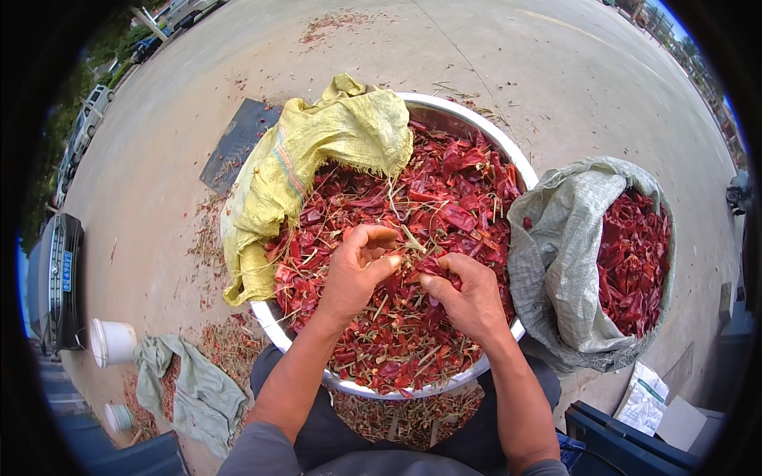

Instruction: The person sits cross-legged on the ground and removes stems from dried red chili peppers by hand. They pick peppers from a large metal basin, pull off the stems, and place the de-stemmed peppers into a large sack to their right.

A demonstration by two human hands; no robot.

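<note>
A wide, white-rimmed basin (524, 163) in front of me is heaped with dried red chili peppers (468, 190), broken pieces and pale stems. Over the middle of the heap, my left hand (363, 266) has its fingers curled toward the thumb; whatever they pinch is too small to make out. Just beyond its fingertips shows a pale stem (413, 240). My right hand (470, 297) pinches a dark red dried chili pepper (432, 266) between thumb and fingers, close beside the left. A yellow woven sack (317, 143) drapes over the basin's far left rim.
At the right stands a grey woven sack (563, 238) with more dried chilies in its mouth. A white bucket (111, 343) and a greenish cloth sack (186, 389) lie at the left. A dark flat board (238, 143) is behind the basin. Scraps litter the concrete; a parked car (57, 282) stands far left.
</note>
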